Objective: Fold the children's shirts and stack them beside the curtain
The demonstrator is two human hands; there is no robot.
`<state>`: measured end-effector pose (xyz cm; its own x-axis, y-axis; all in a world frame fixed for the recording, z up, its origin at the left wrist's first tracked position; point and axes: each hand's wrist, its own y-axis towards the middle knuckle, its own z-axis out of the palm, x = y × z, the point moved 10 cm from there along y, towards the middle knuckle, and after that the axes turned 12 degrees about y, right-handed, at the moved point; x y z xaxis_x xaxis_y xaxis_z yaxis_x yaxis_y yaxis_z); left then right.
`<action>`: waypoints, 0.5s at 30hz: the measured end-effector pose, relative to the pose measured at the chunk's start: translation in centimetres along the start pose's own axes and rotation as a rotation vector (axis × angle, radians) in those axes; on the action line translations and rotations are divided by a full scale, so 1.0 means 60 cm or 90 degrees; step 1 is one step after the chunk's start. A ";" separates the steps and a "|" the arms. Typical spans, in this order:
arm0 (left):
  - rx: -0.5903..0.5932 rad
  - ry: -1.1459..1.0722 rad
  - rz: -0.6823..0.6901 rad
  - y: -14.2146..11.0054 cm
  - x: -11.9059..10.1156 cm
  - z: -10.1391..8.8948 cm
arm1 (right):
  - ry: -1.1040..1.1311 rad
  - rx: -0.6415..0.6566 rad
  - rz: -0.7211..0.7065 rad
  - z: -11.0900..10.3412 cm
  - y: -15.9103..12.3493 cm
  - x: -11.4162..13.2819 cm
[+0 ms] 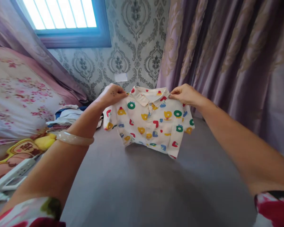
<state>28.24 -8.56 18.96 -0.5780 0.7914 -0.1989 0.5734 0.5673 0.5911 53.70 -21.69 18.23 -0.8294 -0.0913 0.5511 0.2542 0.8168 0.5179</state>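
A small white short-sleeved shirt (153,126) hangs spread between my hands, its front towards me. Its collar is at the top, and red, yellow, green and blue figures are printed all over it. My left hand (112,94) pinches the shoulder on the left, beside the collar. On the other shoulder, the fingers of my right hand (186,94) are closed in the same way. The shirt's lower hem is close above the grey bed sheet (156,189); whether it touches I cannot tell.
Folded clothes (66,116) are stacked at the left, by a pink floral cover (21,91). Nearer lie a yellow cartoon cushion (23,149) and a white power strip (14,175). A patterned wall (137,41) and purple curtains (210,56) close off the far side.
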 end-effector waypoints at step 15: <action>-0.188 0.091 -0.055 0.051 0.013 -0.015 | -0.217 -0.258 -0.157 0.017 0.040 0.066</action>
<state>29.00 -6.42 21.31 -0.7051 0.6911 -0.1586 0.3379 0.5242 0.7817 50.51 -19.51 21.00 -0.9844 -0.0078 0.1759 0.1478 0.5057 0.8500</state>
